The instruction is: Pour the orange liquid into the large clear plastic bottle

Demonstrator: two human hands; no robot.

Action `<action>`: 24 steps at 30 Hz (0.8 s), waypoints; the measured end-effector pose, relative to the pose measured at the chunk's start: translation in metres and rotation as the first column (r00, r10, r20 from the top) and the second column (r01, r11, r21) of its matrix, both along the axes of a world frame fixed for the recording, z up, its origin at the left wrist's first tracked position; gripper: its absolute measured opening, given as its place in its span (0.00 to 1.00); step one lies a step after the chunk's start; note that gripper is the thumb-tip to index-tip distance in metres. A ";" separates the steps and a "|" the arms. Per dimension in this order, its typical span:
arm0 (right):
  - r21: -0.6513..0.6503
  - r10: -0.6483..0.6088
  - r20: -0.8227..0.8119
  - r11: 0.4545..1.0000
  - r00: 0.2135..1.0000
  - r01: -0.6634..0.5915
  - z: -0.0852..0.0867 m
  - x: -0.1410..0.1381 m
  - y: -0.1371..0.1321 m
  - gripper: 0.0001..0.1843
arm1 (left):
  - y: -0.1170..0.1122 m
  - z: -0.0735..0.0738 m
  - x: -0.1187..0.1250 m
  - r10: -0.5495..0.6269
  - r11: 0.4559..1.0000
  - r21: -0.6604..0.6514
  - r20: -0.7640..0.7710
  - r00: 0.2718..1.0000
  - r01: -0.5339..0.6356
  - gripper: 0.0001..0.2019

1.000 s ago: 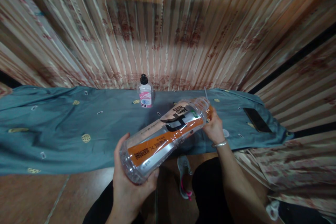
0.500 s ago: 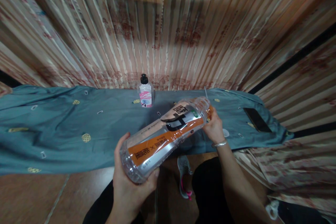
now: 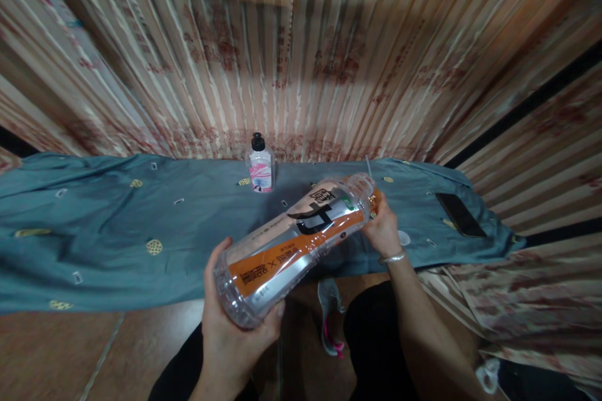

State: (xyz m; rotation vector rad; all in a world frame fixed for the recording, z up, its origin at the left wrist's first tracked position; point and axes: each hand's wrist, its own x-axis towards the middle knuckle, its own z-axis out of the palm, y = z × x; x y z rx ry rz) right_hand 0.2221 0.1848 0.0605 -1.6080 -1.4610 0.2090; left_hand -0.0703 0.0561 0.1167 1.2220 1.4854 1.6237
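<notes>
Both hands are closed on the large bottle (image 3: 301, 238). The left hand (image 3: 239, 335) cups the base from below, digits spread along either side; the right hand (image 3: 383, 229) wraps the neck end, its fingers largely hidden there. The bottle lies between them, above the near part of the counter (image 3: 103, 219), long axis slanting from base, near and left, to neck, far and right. Left wrist is low; right forearm reaches forward, hand turned inward. Beyond: black-capped bottle (image 3: 261, 172) upright past the large bottle; phone (image 3: 459, 214) flat, right of the right hand.
</notes>
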 end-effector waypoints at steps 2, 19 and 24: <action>-0.005 -0.005 -0.007 1.000 1.000 0.005 0.001 -0.001 0.000 0.41 | 0.000 0.000 0.001 0.001 1.000 -0.012 0.031 1.000 -0.001 0.45; 0.021 -0.014 0.008 1.000 1.000 0.014 -0.006 0.002 0.001 0.40 | 0.003 -0.005 -0.004 -0.080 0.963 -0.214 0.356 0.931 0.165 0.55; 0.044 -0.038 0.018 0.998 0.999 0.038 -0.008 0.002 0.001 0.41 | 0.003 -0.005 -0.003 -0.072 0.970 -0.190 0.371 0.926 0.152 0.52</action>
